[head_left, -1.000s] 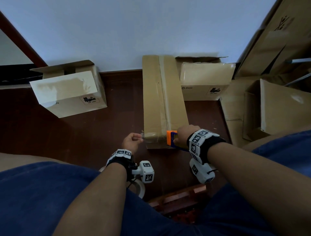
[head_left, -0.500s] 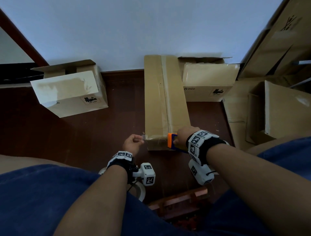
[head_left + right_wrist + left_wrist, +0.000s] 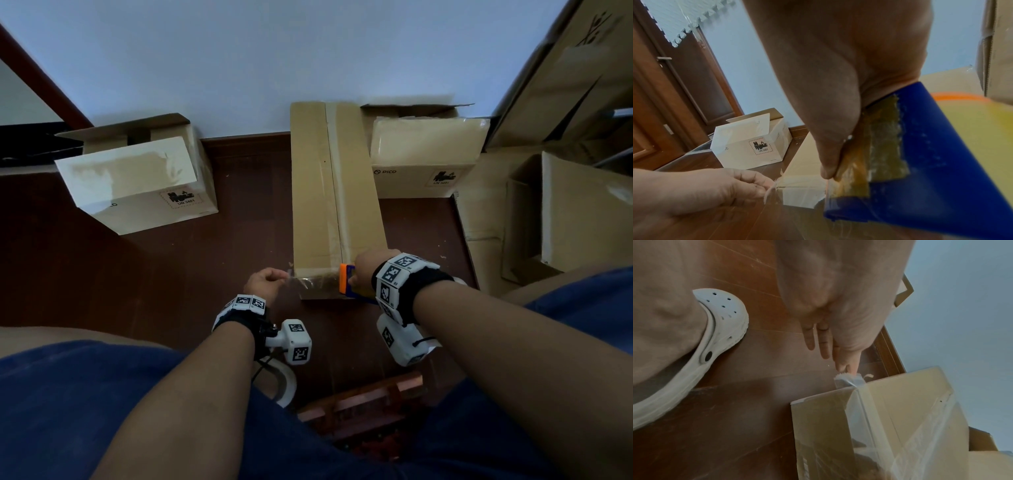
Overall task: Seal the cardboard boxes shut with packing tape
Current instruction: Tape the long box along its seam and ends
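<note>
The long cardboard box (image 3: pixel 334 202) lies on the floor in the middle of the head view, its near end just ahead of my wrists. My left hand (image 3: pixel 265 284) pinches the loose end of the clear tape (image 3: pixel 310 282) off the box's lower left corner. My right hand (image 3: pixel 368 269) grips the blue and orange tape dispenser (image 3: pixel 346 282) at the lower right corner, the strip stretched across the box's near edge between them.

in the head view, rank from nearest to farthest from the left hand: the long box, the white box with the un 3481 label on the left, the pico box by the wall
From the left hand:
1. Long box, just right of it.
2. White box, far left.
3. Pico box, far right by the wall.
</note>
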A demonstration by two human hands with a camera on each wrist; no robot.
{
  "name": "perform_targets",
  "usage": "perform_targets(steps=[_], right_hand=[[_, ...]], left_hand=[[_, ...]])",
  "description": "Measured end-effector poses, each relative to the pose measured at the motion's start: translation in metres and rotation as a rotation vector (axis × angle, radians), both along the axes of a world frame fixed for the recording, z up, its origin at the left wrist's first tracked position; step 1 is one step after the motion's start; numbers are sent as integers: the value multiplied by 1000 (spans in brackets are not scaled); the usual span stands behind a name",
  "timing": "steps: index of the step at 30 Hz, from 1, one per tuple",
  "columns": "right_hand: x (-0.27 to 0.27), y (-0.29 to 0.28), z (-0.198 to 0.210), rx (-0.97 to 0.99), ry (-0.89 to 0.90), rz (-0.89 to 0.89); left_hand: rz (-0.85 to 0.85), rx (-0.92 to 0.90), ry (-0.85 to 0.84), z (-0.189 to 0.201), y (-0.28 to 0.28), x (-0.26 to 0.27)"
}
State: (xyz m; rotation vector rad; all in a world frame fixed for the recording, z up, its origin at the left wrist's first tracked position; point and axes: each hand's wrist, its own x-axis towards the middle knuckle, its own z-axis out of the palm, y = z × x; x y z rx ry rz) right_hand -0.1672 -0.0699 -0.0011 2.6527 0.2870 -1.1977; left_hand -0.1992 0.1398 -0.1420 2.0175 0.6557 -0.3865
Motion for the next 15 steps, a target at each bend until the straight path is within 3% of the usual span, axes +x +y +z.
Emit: perform_targets(steps=[8, 10, 12, 15], right_hand=[[-2, 4, 7, -46, 38, 21], [-3, 5, 7, -39, 55, 2], [-2, 7, 8, -52, 53, 14], [-7, 3, 10, 8, -1, 34]], left_hand=[[-177, 352, 28, 19, 19, 12], [-232, 426, -67, 19, 20, 15], [-367, 466, -212, 23, 16, 20], [-721, 482, -338, 35, 0, 27]])
